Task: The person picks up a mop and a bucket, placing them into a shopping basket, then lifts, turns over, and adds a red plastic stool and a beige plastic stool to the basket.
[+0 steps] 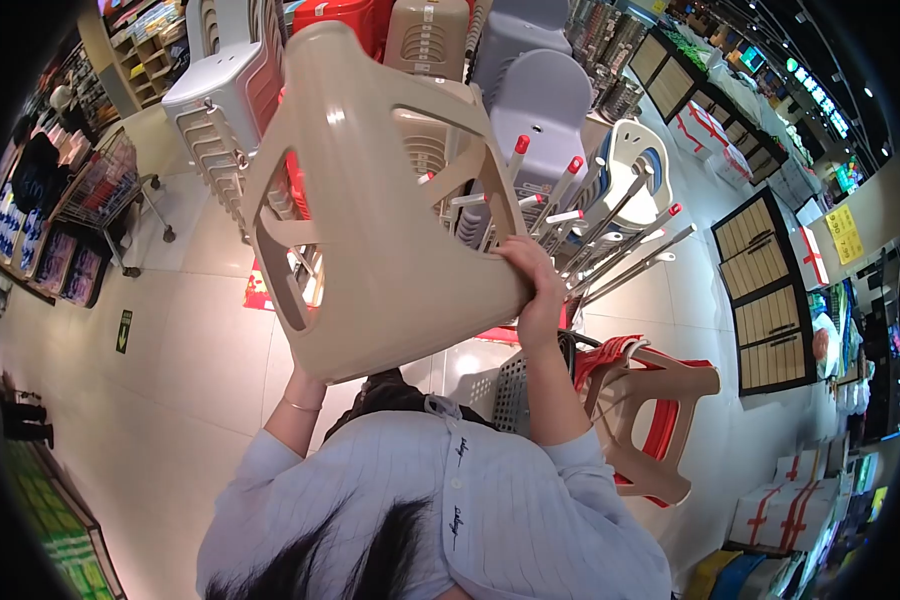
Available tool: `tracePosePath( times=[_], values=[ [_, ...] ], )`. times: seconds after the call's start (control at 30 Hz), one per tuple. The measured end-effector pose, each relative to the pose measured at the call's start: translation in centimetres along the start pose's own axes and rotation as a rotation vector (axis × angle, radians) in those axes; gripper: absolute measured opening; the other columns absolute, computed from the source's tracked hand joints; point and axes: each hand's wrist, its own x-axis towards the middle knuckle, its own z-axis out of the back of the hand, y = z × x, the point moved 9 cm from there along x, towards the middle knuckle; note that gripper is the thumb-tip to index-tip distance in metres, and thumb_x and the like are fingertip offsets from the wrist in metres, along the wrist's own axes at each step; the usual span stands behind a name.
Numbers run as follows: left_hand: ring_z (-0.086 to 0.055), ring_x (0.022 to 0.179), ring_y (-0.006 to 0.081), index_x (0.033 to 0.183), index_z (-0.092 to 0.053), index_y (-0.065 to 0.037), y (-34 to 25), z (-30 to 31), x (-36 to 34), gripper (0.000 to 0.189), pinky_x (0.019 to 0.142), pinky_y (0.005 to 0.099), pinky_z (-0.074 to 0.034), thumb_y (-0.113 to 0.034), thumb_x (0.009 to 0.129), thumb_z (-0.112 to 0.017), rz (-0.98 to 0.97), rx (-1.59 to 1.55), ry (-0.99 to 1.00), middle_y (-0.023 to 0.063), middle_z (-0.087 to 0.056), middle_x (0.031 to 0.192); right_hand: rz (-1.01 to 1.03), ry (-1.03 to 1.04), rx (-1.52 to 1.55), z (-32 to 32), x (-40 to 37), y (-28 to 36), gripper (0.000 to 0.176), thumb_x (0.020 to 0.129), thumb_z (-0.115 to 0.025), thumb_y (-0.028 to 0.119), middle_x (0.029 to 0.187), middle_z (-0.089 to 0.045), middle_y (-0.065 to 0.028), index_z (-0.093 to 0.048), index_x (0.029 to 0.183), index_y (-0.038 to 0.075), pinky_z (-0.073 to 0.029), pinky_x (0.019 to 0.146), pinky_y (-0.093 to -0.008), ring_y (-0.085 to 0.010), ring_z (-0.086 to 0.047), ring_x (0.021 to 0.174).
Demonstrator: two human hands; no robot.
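Note:
A beige plastic stool (pixel 370 220) is held up in front of my chest, tilted, with its seat toward me and its legs pointing away. My right hand (pixel 535 285) is closed round the stool's right edge, thumb on the near side. At the lower left edge my left hand (pixel 310 372) supports the stool; its fingers are hidden behind it. A grey perforated plastic basket (pixel 511 390) is beside my right forearm, partly covered by it. Near my right elbow, red and beige stools (pixel 692 385) stand stacked.
Ahead are stacks of white stools (pixel 225 85) and grey-lilac chairs (pixel 540 90). Mop-like poles with red tips (pixel 570 172) stick up beyond my right hand. A shopping cart (pixel 105 185) stands at the left, near a person in dark clothing (pixel 38 170). Wooden-slat cabinets (pixel 763 290) line the right.

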Motion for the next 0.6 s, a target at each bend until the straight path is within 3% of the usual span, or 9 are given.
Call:
tracePosePath(
  times=[0.17,0.23,0.37,0.43,0.47,0.53,0.57,0.6],
  values=[
    [-0.057,0.081,0.0183,0.091,-0.056,-0.004,-1.1,-0.1,-1.7,0.029,0.068,0.0302,-0.049,-0.028,0.09,-0.038,-0.048,0.357,0.023,0.0066,-0.059,0.089,0.292,0.21,-0.382,-4.5,0.2,8.9,0.034,0.076,-0.047,0.025,0.101,-0.055,-0.0103,-0.059,0.101,0.005,-0.03,0.093,-0.045,-0.0305,-0.049,0.099],
    [-0.057,0.082,0.0187,0.092,-0.056,-0.004,-1.1,0.1,-1.8,0.029,0.069,0.0303,-0.049,-0.027,0.09,-0.038,-0.066,0.502,0.036,0.0069,-0.059,0.09,0.316,0.329,-0.451,-6.5,0.1,11.2,0.035,0.074,-0.055,0.026,0.103,-0.054,-0.0082,-0.057,0.104,0.007,-0.029,0.094,-0.0462,-0.028,-0.051,0.095],
    [-0.056,0.083,0.0194,0.095,-0.055,-0.004,-2.2,-0.7,-1.5,0.028,0.07,0.0306,-0.049,-0.027,0.09,-0.039,-0.113,0.809,0.066,0.0075,-0.058,0.092,0.341,0.448,-0.379,-9.0,0.8,12.4,0.042,0.074,-0.059,0.032,0.1,-0.054,-0.0087,-0.054,0.108,0.007,-0.028,0.093,-0.0471,-0.025,-0.052,0.092],
    [-0.056,0.084,0.0197,0.096,-0.055,-0.004,-2.1,-1.5,-0.6,0.028,0.07,0.0308,-0.049,-0.026,0.089,-0.04,-0.138,0.957,0.077,0.0078,-0.058,0.093,0.417,0.574,-0.305,-10.4,1.5,12.6,0.05,0.073,-0.061,0.04,0.099,-0.055,-0.0104,-0.054,0.108,0.005,-0.034,0.09,-0.0441,-0.025,-0.053,0.091],
    [-0.056,0.084,0.0199,0.097,-0.055,-0.004,-3.2,-0.9,-1.0,0.028,0.071,0.0308,-0.049,-0.026,0.089,-0.04,-0.152,1.03,0.08,0.008,-0.058,0.094,0.413,0.573,-0.304,-10.6,2.4,12.7,0.05,0.073,-0.061,0.04,0.099,-0.055,-0.0104,-0.054,0.108,0.005,-0.034,0.09,-0.0441,-0.025,-0.053,0.091],
    [-0.056,0.085,0.0203,0.098,-0.055,-0.003,-4.0,-1.4,1.9,0.028,0.071,0.031,-0.049,-0.026,0.089,-0.04,-0.181,1.175,0.082,0.0083,-0.058,0.095,0.148,0.705,-0.315,-11.8,4.5,10.7,0.054,0.072,-0.061,0.044,0.099,-0.054,-0.0122,-0.053,0.107,0.003,-0.039,0.084,-0.039,-0.0275,-0.053,0.093],
    [-0.056,0.085,0.0205,0.099,-0.055,-0.003,-5.1,-0.9,2.2,0.028,0.071,0.0311,-0.049,-0.026,0.089,-0.041,-0.195,1.247,0.08,0.0085,-0.058,0.096,0.209,0.578,-0.287,-11.3,6.2,10.8,0.057,0.071,-0.062,0.047,0.098,-0.056,-0.013,-0.054,0.104,0.002,-0.043,0.079,-0.0351,-0.0291,-0.055,0.09],
    [-0.056,0.085,0.0207,0.099,-0.054,-0.003,-6.4,-0.2,2.6,0.028,0.071,0.0311,-0.049,-0.026,0.089,-0.041,-0.209,1.319,0.078,0.0086,-0.058,0.096,0.109,0.566,-0.256,-11.3,7.6,9.6,0.057,0.071,-0.062,0.048,0.095,-0.058,-0.0133,-0.056,0.103,0.002,-0.044,0.077,-0.035,-0.028,-0.057,0.088]
  ],
)
